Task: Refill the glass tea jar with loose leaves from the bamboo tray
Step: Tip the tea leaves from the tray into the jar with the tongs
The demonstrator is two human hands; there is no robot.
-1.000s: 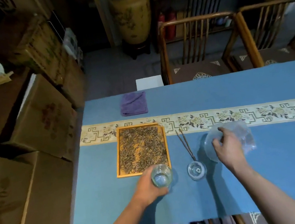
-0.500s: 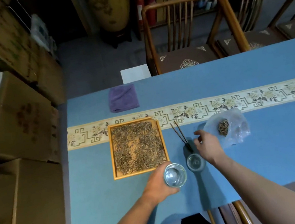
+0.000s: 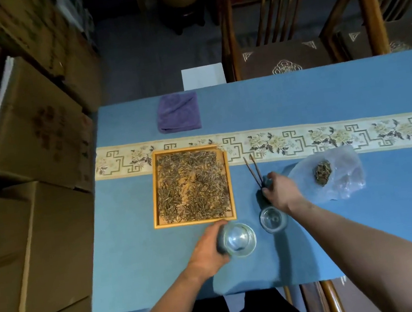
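An empty glass tea jar (image 3: pixel 239 239) stands on the blue cloth just below the bamboo tray's near right corner, and my left hand (image 3: pixel 207 248) is wrapped around its left side. The square bamboo tray (image 3: pixel 153 189) holds a thin layer of loose tea leaves (image 3: pixel 190 184). To the right of the tray lie dark wooden tweezers (image 3: pixel 251 169). My right hand (image 3: pixel 283 192) has its fingers closed on their near end. The jar's glass lid (image 3: pixel 272 220) rests on the cloth under my right wrist.
A clear plastic bag (image 3: pixel 346 181) with a small clump of tea lies right of my right hand. A folded purple cloth (image 3: pixel 177 112) sits at the table's far side. Wooden chairs (image 3: pixel 277 48) stand behind the table and cardboard boxes (image 3: pixel 32 132) to its left.
My right hand left the plastic bag and moved left to the tweezers' near end. My left hand kept hold of the jar. The view tilted down toward the table.
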